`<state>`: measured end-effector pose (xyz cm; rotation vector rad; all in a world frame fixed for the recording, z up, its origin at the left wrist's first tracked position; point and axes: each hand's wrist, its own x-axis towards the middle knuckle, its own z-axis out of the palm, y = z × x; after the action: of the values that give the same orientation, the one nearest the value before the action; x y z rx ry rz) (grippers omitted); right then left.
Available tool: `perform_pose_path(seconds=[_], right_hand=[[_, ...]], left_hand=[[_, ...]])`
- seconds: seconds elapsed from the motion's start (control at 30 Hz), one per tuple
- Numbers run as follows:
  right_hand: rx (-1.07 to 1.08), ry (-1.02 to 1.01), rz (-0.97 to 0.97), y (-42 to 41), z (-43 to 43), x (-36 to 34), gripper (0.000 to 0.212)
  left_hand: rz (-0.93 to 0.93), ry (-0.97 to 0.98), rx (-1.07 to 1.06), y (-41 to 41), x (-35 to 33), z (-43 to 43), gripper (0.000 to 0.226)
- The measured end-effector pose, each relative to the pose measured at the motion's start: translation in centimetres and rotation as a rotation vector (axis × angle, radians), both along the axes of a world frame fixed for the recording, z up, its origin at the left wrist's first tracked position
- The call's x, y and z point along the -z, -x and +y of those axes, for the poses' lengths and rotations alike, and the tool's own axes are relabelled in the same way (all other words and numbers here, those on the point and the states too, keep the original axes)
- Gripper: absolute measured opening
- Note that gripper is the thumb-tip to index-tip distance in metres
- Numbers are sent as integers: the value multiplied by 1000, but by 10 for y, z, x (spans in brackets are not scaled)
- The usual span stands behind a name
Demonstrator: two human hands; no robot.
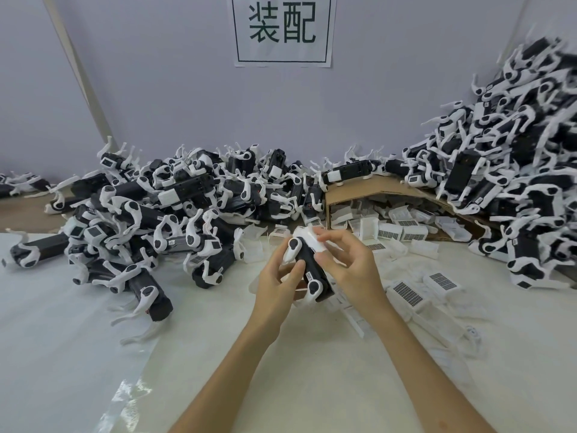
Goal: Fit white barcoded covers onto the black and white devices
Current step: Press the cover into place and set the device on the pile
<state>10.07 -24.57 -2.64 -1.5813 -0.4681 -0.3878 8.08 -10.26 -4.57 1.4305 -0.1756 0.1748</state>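
We count one black-and-white plastic device gripped in left hand; right hand pinches one white plastic cover.

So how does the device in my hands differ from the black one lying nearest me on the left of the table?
The held device is lifted off the table between the left hand and right hand; the lying device rests untouched on the white table. The held device has a white cover pressed at its far end; the lying one's near end shows bare black. Both have black bodies with white limbs.
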Motion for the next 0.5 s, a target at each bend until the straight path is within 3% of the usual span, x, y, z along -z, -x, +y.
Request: perform_pose_path(seconds=[0.2, 0.4, 0.5], right_hand=[[-55, 16, 36, 1, 1, 0, 40], [-120, 14, 115, 2, 3, 0, 22], [-87, 24, 114, 1, 2, -2, 24]], left_hand=[[6, 63, -67, -2, 0, 2, 47], [21, 116, -100, -1, -1, 3, 46], [38, 137, -122, 0, -2, 2, 47]])
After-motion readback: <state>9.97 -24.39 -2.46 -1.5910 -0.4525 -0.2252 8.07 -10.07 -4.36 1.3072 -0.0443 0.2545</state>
